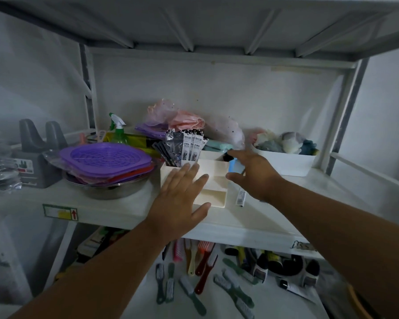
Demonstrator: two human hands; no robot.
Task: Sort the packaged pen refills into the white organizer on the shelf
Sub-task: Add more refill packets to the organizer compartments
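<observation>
One white organizer (213, 180) on the shelf (124, 203), refill packs (184, 147) standing in its back-left compartment; exact count unreadable, one more pack (240, 196) lies beside it. Your left hand (180, 199) is flat, fingers spread, against its front; right hand (253, 173) is open at its right side, holding nothing.

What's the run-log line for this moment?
left hand: open, on organizer | right hand: open | refills: in organizer | one pack: on shelf
</observation>
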